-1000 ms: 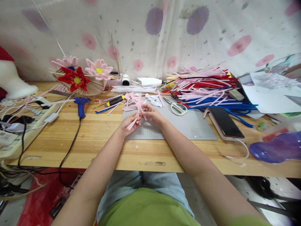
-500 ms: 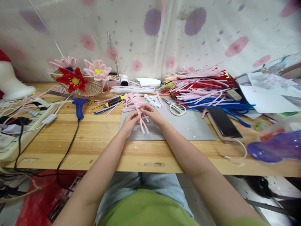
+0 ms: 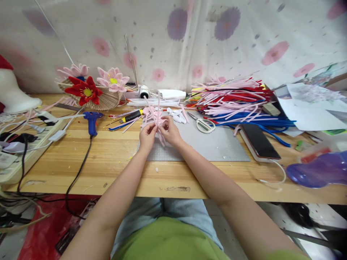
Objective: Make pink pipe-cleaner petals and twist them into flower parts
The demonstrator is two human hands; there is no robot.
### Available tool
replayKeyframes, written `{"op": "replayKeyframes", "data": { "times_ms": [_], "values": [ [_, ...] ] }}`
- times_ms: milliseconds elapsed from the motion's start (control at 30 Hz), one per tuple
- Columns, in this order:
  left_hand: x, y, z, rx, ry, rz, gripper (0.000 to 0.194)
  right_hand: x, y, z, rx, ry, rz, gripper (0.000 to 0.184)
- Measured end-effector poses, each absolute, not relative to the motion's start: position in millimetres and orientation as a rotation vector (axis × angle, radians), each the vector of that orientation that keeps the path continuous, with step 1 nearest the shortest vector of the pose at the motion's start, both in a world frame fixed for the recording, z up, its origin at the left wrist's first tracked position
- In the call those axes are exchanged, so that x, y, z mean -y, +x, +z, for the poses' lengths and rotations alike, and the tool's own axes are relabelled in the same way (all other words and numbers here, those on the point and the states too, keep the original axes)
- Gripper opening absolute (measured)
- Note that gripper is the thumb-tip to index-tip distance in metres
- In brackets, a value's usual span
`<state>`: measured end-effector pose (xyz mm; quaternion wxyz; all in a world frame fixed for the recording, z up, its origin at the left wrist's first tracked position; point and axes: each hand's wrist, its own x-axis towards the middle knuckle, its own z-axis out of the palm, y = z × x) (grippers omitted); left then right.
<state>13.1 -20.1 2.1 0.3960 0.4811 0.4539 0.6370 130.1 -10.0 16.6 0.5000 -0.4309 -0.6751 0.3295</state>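
Observation:
Both hands pinch pink pipe cleaners (image 3: 158, 113) over the grey cutting mat (image 3: 206, 148). The strands cross between my fingertips; some stick upward and others hang down below. My left hand (image 3: 148, 136) grips them from the left with thumb and forefinger. My right hand (image 3: 170, 130) closes on them from the right, its fingers curled. Behind my hands, more pink pipe cleaner pieces (image 3: 148, 112) lie on the mat, partly hidden. White bent pieces (image 3: 176, 115) rest just beyond my right hand, with scissors (image 3: 204, 125) farther right.
At left lie a blue glue gun (image 3: 92, 122) and a power strip (image 3: 35, 148) with cables. Fuzzy flowers (image 3: 87, 92) stand at the back left. Bundled pipe cleaners (image 3: 233, 97) are heaped at the back right, near a phone (image 3: 258, 141) and a purple translucent object (image 3: 317, 169).
The pink pipe cleaners have been turned, so long ends now point upward between my hands instead of mostly down. Both hands have drawn closer together at the crossing point.

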Motion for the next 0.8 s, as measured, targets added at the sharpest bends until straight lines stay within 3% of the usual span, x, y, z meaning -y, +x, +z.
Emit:
{"op": "replayKeyframes", "data": {
  "times_ms": [200, 467, 800],
  "values": [
    [18, 15, 3, -1.186, 1.277, 1.604, 0.012, 0, 137, 11, 1.503, -1.013, 0.816, 0.013],
    [9, 9, 8, -1.224, 1.423, 1.535, 0.01, 9, 137, 17, 1.731, -1.081, 0.615, 0.02],
    [-1, 9, 22, -1.08, 1.251, 1.36, 0.025, 2, 144, 16, 1.836, -1.179, 0.533, 0.025]
  ]
}}
